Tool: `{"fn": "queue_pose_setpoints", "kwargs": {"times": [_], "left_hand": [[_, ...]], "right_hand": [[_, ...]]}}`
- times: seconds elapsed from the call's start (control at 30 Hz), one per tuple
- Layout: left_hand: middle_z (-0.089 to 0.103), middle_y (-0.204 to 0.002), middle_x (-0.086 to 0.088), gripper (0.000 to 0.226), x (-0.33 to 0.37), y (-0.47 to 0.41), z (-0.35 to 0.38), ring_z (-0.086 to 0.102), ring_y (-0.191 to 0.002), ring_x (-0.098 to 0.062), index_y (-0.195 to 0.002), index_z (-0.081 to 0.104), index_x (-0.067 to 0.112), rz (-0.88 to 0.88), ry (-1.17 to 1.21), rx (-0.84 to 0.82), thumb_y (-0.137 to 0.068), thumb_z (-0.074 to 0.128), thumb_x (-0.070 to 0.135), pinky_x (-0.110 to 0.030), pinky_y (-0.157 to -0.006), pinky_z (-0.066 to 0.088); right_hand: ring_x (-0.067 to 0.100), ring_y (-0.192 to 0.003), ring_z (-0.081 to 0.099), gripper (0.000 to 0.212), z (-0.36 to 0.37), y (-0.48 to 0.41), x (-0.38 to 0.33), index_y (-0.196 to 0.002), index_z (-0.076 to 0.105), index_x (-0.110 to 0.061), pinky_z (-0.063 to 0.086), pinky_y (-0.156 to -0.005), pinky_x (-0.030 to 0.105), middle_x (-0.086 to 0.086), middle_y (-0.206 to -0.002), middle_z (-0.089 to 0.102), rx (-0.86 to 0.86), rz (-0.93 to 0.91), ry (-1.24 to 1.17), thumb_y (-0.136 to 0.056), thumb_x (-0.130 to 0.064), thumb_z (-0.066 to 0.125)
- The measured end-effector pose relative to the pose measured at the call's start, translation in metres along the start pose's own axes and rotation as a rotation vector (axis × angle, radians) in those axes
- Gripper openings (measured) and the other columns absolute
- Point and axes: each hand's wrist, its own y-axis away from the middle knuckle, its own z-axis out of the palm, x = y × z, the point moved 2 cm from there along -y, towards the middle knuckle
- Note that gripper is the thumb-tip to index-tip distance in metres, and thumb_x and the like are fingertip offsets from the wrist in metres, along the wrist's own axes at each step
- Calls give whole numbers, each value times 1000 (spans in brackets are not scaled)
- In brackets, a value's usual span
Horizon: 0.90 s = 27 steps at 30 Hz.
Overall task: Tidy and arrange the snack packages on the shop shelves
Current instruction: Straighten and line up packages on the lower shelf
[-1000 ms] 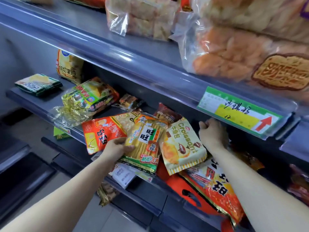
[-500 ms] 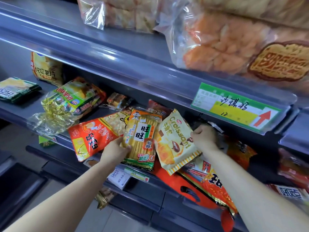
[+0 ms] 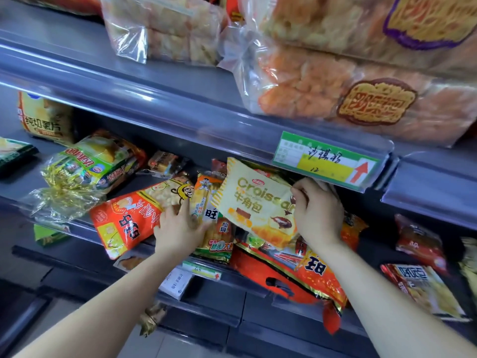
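Your right hand (image 3: 318, 213) is clamped on the right edge of the pale-yellow plastic croissant pack (image 3: 253, 200), fingers curled over it; the pack sits tilted, top corner toward 11 o'clock, lying over other packs on the grey metal middle shelf (image 3: 15, 184).

Your left hand (image 3: 178, 226) is at 9 o'clock of the right and well apart from it; it grips the left edge of the orange-and-yellow plastic rice-cracker pack (image 3: 219, 244), thumb across its front; the croissant pack overlaps that pack's upper right part.

At 9 o'clock of your left hand, touching it, lies the red-orange plastic snack bag (image 3: 124, 220); its lower end hangs past the shelf lip.

At 5 o'clock of the croissant pack, under your right wrist, a red-and-gold foil bag (image 3: 317, 277) hangs over the shelf front.

At 10 o'clock of the red-orange bag rests a green-and-yellow pack wrapped in crinkled gold foil (image 3: 98, 161).

At 1 o'clock of your right hand, just beside the knuckles, a green-and-yellow paper price label with a red arrow (image 3: 325, 161) sits in the front rail of the grey metal upper shelf (image 3: 129, 81); on that shelf, at 12 o'clock, are clear plastic bags of orange-brown pastry (image 3: 309, 89).
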Motion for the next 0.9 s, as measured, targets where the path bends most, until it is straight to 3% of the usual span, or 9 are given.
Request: {"fn": "queue_pose_setpoints", "kwargs": {"times": [0.1, 0.17, 0.2, 0.27, 0.33, 0.4, 0.53, 0.73, 0.9], "left_hand": [[28, -152, -7, 105, 14, 8, -17, 25, -142, -25, -153, 15, 30, 172, 403, -65, -70, 69, 63, -50, -113, 29], [43, -144, 0, 110, 25, 15, -28, 41, -133, -17, -151, 25, 26, 213, 599, -216, -60, 80, 56, -48, -108, 39], [53, -136, 0, 105, 30, 19, -32, 53, -122, -18, -144, 38, 20, 206, 674, -301, -55, 82, 55, -50, -101, 46], [70, -111, -8, 70, 39, 29, -37, 68, -99, -28, -117, 60, 10, 203, 741, -417, -61, 83, 44, -55, -91, 51], [73, -97, -13, 38, 48, 40, -38, 69, -87, -33, -102, 64, 7, 218, 744, -434, -74, 78, 28, -56, -84, 51], [74, -95, -13, 29, 57, 52, -35, 70, -86, -33, -103, 64, 4, 232, 767, -446, -80, 75, 19, -53, -78, 53], [75, -83, -1, 21, 78, 74, -24, 71, -70, -15, -104, 64, 2, 223, 825, -498, -86, 69, 10, -26, -53, 52], [74, -97, -13, 31, 123, 108, 1, 70, -91, -35, -108, 65, 2, 170, 915, -644, -82, 74, 15, -54, -87, 52], [72, -105, -18, 37, 180, 155, 38, 70, -93, -36, -118, 59, -2, 72, 1044, -796, -84, 67, 11, -47, -77, 58]], "right_hand": [[25, -80, 60, 9, -11, 8, -4, -81, 65, -14, 47, -66, 35, -2, -86, 63, -69, -72, -132, -86, -9, 60], [20, -79, 59, 10, -20, 14, -7, -82, 66, -14, 46, -66, 33, -8, -86, 59, -126, -83, -181, -87, -9, 60], [18, -79, 58, 9, -25, 17, -6, -82, 66, -14, 46, -66, 32, -10, -85, 58, -138, -82, -191, -87, -9, 61], [17, -81, 58, 10, -38, 23, -4, -80, 66, -15, 45, -67, 31, -12, -83, 56, -132, -59, -204, -85, -6, 63], [15, -80, 58, 12, -52, 32, 0, -78, 66, -16, 45, -67, 30, -14, -81, 55, -125, -18, -218, -84, -5, 64], [12, -80, 58, 12, -67, 42, 4, -79, 66, -18, 48, -69, 31, -14, -81, 56, -120, 29, -232, -85, -7, 65], [9, -87, 59, 6, -103, 62, 18, -92, 69, -18, 52, -77, 36, -12, -90, 62, -69, 130, -226, -87, -18, 65], [7, -112, 51, 68, -164, 97, 66, -136, 41, -31, 45, -95, 33, -12, -123, 50, -121, 516, -327, -78, -50, 70], [10, -123, 48, 100, -223, 138, 120, -144, 28, -36, 45, -102, 36, -12, -136, 48, -298, 763, -502, -61, -67, 73]]}}
